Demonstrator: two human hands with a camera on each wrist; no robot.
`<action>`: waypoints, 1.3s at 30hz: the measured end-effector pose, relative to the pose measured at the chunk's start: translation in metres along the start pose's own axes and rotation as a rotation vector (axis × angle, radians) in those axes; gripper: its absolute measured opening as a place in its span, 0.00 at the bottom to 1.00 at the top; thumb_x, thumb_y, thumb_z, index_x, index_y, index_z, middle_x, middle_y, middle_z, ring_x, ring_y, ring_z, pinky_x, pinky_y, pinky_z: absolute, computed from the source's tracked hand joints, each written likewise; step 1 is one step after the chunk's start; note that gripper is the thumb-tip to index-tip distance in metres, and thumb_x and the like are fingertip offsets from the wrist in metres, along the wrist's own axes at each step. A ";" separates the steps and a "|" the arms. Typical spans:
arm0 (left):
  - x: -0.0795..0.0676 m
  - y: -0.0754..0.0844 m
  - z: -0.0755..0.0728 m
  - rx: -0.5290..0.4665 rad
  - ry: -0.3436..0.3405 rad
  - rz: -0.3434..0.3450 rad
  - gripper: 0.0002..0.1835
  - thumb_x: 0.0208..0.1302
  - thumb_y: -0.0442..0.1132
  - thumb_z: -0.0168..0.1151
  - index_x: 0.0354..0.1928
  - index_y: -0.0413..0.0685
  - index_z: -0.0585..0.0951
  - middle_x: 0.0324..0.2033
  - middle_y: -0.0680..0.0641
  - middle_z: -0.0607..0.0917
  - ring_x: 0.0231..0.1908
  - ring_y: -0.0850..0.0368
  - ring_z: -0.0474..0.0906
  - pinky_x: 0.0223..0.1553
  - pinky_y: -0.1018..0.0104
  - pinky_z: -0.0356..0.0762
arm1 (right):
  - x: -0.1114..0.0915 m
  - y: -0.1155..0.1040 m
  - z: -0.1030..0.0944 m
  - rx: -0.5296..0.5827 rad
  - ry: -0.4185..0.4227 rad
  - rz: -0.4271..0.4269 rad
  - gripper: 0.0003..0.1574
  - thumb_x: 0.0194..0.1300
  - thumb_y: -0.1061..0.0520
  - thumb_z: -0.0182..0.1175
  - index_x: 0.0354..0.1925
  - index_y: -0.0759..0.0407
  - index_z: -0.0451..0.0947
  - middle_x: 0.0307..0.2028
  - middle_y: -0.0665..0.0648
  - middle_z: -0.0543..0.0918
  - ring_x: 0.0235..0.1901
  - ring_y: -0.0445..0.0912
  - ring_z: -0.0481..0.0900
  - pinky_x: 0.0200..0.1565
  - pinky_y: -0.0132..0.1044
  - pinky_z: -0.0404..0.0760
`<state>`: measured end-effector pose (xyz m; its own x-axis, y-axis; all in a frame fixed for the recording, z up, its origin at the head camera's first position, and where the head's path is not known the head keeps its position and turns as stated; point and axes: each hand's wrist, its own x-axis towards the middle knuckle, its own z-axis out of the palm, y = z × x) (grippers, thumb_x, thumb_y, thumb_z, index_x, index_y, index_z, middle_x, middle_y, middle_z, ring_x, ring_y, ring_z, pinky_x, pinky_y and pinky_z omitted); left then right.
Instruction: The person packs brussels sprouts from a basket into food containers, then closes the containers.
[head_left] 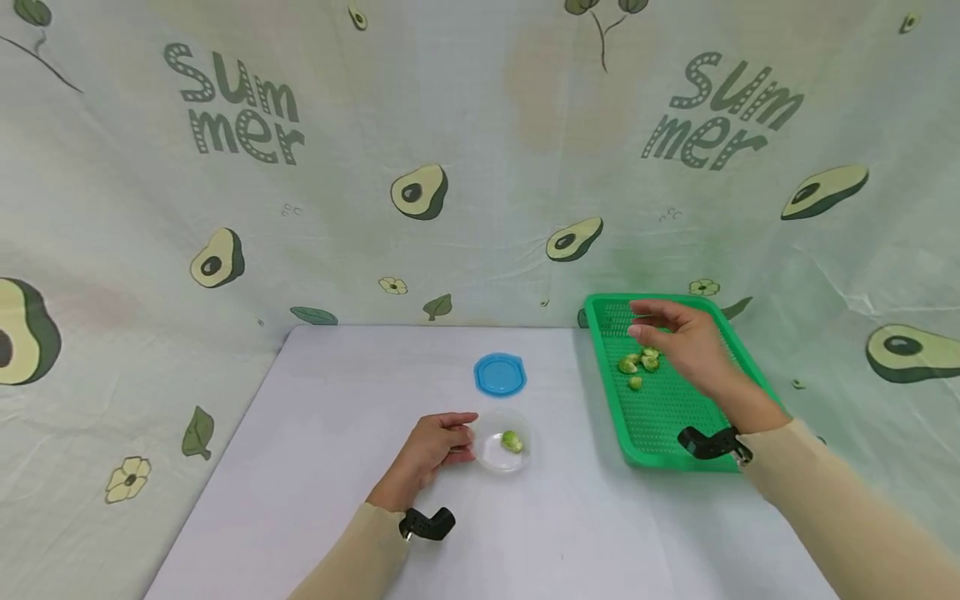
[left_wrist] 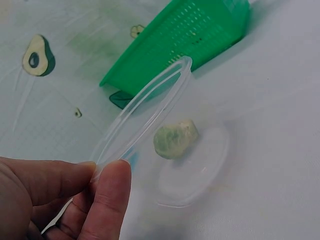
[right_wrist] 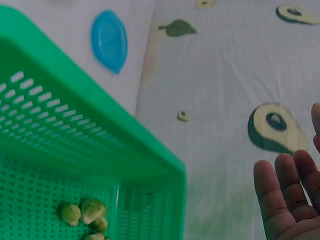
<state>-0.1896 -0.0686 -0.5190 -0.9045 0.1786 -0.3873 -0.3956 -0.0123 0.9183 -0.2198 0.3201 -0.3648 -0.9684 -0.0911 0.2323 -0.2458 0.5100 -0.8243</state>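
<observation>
Staged tabletop corner; kind of building can't be told. White table (head_left: 585,533), avocado-print cloth (head_left: 480,100) hung around three sides.

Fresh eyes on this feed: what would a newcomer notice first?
First, the bright green basket on the right, with a few sprouts inside and the right hand over it. Next, near the middle, the left hand pinches a clear cup by its rim, one sprout inside. Just beyond the cup lies a blue lid.
</observation>
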 end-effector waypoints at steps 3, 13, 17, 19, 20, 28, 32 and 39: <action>-0.001 0.000 0.001 0.008 -0.002 0.004 0.23 0.69 0.26 0.65 0.65 0.34 0.81 0.37 0.46 0.81 0.30 0.58 0.84 0.39 0.66 0.91 | 0.013 0.018 -0.013 -0.027 -0.031 0.072 0.34 0.76 0.47 0.66 0.73 0.58 0.74 0.58 0.35 0.80 0.49 0.25 0.79 0.46 0.22 0.84; -0.002 0.002 0.000 0.019 0.001 0.002 0.23 0.69 0.27 0.66 0.66 0.34 0.81 0.37 0.46 0.81 0.31 0.58 0.84 0.39 0.65 0.91 | 0.040 0.074 -0.010 -0.035 -0.153 0.179 0.40 0.78 0.43 0.62 0.78 0.57 0.67 0.74 0.66 0.70 0.64 0.49 0.74 0.57 0.35 0.82; -0.005 0.003 0.000 0.019 0.012 0.007 0.23 0.69 0.26 0.65 0.66 0.33 0.81 0.37 0.46 0.81 0.30 0.58 0.83 0.39 0.65 0.91 | 0.048 0.094 -0.004 0.028 -0.247 0.215 0.41 0.78 0.45 0.62 0.79 0.59 0.64 0.76 0.69 0.66 0.72 0.65 0.67 0.71 0.61 0.74; -0.005 0.002 0.000 0.017 0.014 0.007 0.23 0.69 0.26 0.65 0.66 0.34 0.81 0.37 0.46 0.81 0.30 0.58 0.83 0.39 0.65 0.91 | 0.051 0.103 -0.002 0.046 -0.287 0.230 0.41 0.78 0.46 0.62 0.79 0.60 0.62 0.77 0.71 0.64 0.74 0.68 0.64 0.73 0.67 0.67; -0.005 0.002 0.000 0.016 0.014 0.006 0.23 0.69 0.26 0.65 0.65 0.34 0.81 0.37 0.46 0.81 0.30 0.57 0.83 0.38 0.65 0.91 | 0.052 0.109 -0.001 0.047 -0.303 0.240 0.41 0.78 0.47 0.63 0.79 0.61 0.63 0.77 0.71 0.63 0.74 0.68 0.63 0.74 0.68 0.66; -0.005 0.002 0.001 0.027 0.022 -0.001 0.22 0.69 0.27 0.66 0.64 0.37 0.83 0.39 0.45 0.82 0.29 0.57 0.83 0.38 0.65 0.91 | 0.050 0.138 0.001 -0.002 -0.387 0.239 0.39 0.77 0.53 0.64 0.78 0.65 0.64 0.75 0.74 0.66 0.71 0.69 0.67 0.69 0.67 0.73; -0.006 0.002 0.001 0.028 0.031 -0.005 0.22 0.69 0.27 0.66 0.64 0.37 0.83 0.39 0.44 0.82 0.29 0.56 0.84 0.38 0.65 0.91 | 0.050 0.147 0.003 -0.029 -0.416 0.221 0.36 0.77 0.56 0.63 0.76 0.67 0.66 0.74 0.74 0.67 0.71 0.70 0.68 0.69 0.67 0.73; -0.006 0.002 0.000 0.029 0.034 -0.004 0.23 0.69 0.27 0.66 0.65 0.37 0.82 0.39 0.45 0.82 0.28 0.56 0.84 0.38 0.64 0.91 | 0.050 0.156 0.005 -0.035 -0.458 0.243 0.36 0.78 0.56 0.61 0.76 0.68 0.65 0.72 0.74 0.70 0.71 0.70 0.69 0.70 0.67 0.72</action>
<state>-0.1849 -0.0697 -0.5148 -0.9081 0.1448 -0.3930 -0.3948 0.0170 0.9186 -0.3066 0.3912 -0.4843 -0.9190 -0.3275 -0.2195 -0.0176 0.5903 -0.8070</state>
